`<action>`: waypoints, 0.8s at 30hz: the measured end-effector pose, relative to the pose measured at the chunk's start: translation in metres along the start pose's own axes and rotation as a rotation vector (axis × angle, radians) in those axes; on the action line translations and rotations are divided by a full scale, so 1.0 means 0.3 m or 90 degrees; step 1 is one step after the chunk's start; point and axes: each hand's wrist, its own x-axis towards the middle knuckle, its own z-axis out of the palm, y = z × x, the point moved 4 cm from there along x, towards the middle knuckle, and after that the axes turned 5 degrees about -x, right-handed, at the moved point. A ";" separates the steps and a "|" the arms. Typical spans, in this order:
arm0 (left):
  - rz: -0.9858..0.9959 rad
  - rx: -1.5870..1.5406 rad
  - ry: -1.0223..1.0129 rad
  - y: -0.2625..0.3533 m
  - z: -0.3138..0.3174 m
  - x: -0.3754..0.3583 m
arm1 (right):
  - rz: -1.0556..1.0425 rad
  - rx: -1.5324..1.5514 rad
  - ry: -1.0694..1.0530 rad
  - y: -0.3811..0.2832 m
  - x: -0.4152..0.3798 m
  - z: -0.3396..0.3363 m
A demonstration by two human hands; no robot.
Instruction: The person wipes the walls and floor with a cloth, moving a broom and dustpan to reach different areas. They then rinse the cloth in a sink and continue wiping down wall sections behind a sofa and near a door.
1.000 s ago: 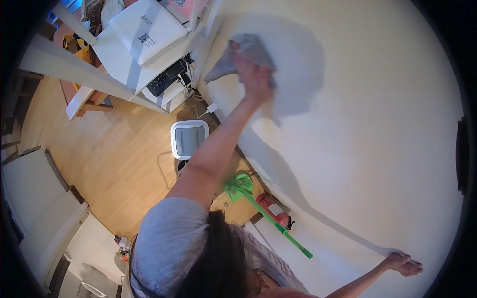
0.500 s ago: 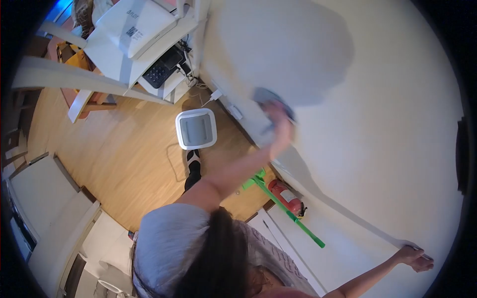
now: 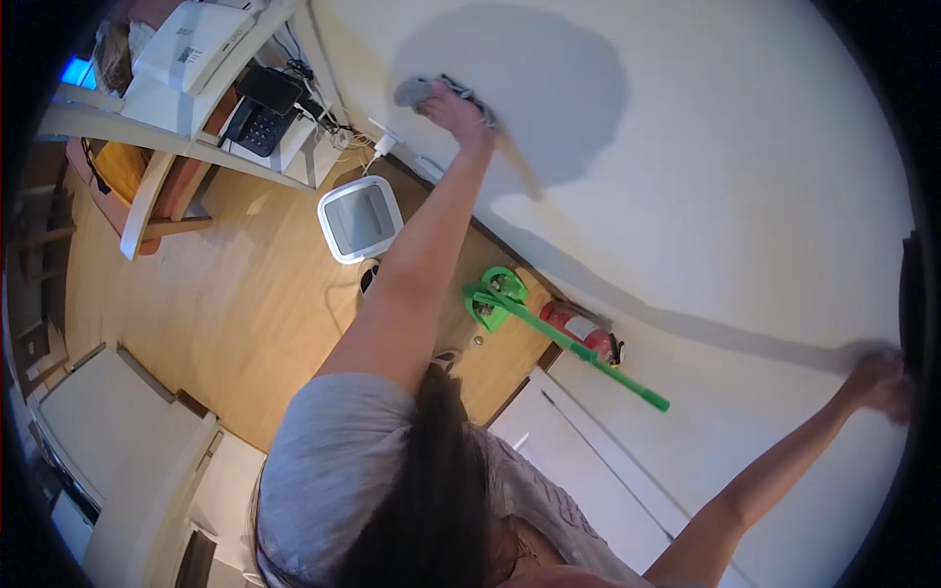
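Note:
My left hand (image 3: 456, 110) is closed round a crumpled grey cloth (image 3: 414, 93) and holds it against the pale wall (image 3: 706, 196), over a large round shadow. The left arm is stretched out toward the desk side. My right hand (image 3: 882, 387) is at the far right edge, next to the wall and its own shadow. Motion smears its fingers, so their position does not show.
A white bin (image 3: 361, 220) with a grey inside stands on the wood floor. Near it are a green long-handled dustpan (image 3: 578, 345) and a red fire extinguisher (image 3: 578, 328). A desk holds a black phone (image 3: 263, 127); cables (image 3: 343, 137) hang beside it.
My left hand has moved the grey cloth across the wall, up and to the left in view. My right hand has shifted up and right along the wall. The view has shifted.

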 end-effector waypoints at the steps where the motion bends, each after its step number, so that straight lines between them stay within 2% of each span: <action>1: -0.005 0.017 -0.019 0.006 0.036 -0.111 | 0.027 0.028 0.010 -0.052 0.027 -0.047; 3: -0.013 0.051 -0.057 0.023 0.109 -0.334 | 0.085 0.147 0.059 -0.171 0.090 -0.231; 4: 0.040 0.086 -0.110 0.141 0.143 -0.500 | 0.108 0.212 0.090 -0.208 0.105 -0.341; 6: 0.283 0.328 -0.455 0.295 0.194 -0.728 | 0.124 0.328 0.148 -0.244 0.105 -0.515; 8: 0.607 0.511 -0.542 0.394 0.225 -0.841 | 0.129 0.413 0.186 -0.252 0.047 -0.644; 10: 0.710 0.637 -0.554 0.440 0.256 -0.852 | 0.136 0.474 0.195 -0.256 -0.050 -0.719; 12: 0.569 0.715 -0.508 0.429 0.263 -0.753 | 0.158 0.522 0.157 -0.268 -0.220 -0.738; 14: 0.516 0.287 -0.273 0.376 0.182 -0.633 | 0.193 0.560 0.064 -0.308 -0.429 -0.710; 15: 0.577 0.593 -0.526 0.349 0.167 -0.554 | 0.218 0.581 0.007 -0.334 -0.545 -0.679; 17: 0.382 0.491 -0.409 0.133 0.082 -0.339 | 0.259 0.649 -0.115 -0.420 -0.773 -0.604; 19: 0.278 0.517 -0.402 -0.044 0.013 -0.107 | 0.174 0.639 -0.187 -0.529 -0.912 -0.604; 20: 0.332 0.442 -0.325 -0.064 0.003 -0.026 | 0.133 0.634 -0.222 -0.586 -0.965 -0.600; 21: 0.383 0.366 -0.248 -0.081 -0.020 0.029 | 0.157 0.609 -0.198 -0.624 -1.012 -0.588; 24: 0.214 0.127 -0.152 -0.114 -0.072 0.159 | 0.219 0.504 -0.090 -0.734 -1.102 -0.544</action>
